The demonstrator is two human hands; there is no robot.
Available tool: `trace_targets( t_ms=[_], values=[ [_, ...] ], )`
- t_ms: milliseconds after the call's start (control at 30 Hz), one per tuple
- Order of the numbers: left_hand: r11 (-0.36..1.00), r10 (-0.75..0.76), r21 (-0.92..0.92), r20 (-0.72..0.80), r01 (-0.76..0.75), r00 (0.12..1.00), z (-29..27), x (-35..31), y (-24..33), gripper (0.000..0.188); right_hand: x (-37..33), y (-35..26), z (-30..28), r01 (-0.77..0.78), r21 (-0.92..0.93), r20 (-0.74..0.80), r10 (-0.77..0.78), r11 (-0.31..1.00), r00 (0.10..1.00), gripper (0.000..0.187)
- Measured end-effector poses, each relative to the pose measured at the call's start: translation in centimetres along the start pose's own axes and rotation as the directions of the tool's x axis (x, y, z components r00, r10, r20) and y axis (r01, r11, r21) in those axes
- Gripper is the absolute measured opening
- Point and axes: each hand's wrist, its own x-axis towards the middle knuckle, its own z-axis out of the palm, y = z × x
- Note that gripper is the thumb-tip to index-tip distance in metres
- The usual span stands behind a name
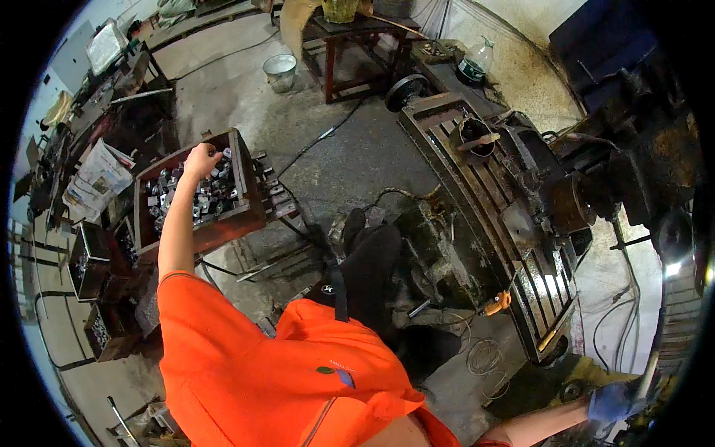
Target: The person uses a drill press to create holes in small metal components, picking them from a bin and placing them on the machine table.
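My left hand (199, 161) reaches out to the far left over a rusty open metal box (249, 216) filled with several small shiny metal pieces (201, 197). Its fingers are curled at the box's far rim; whether a piece is inside them I cannot tell. My right hand (612, 401), in a blue glove, is at the lower right beside the machine, closed around a pale bar-like handle (649, 372). My orange shirt (246, 357) fills the lower middle.
A long, oily slotted machine table (477, 186) runs diagonally on the right, with a dark cup (475, 138) on it and an orange-handled tool (497, 302) beside it. A metal bucket (280, 71), a dark red stand (357, 45), newspapers (97, 179), smaller boxes (89, 261) and cables surround me.
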Motion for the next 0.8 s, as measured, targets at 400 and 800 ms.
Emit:
trace_targets(
  t_ms=[400, 800],
  values=[
    [0.947, -0.156, 0.267, -0.094, 0.176, 0.983, 5.7, 5.5, -1.1, 0.045, -5.0, 4.2, -1.0, -0.628, 0.77, 0.503, 0.717, -0.117, 0.483, 0.041],
    [0.985, 0.013, 0.173, -0.185, 0.02, 0.983, 7.0, 3.7, 0.1, 0.035, 9.5, 0.4, 1.7, -0.362, 0.872, 0.489, 0.633, -0.33, 0.6, 0.04]
  ],
)
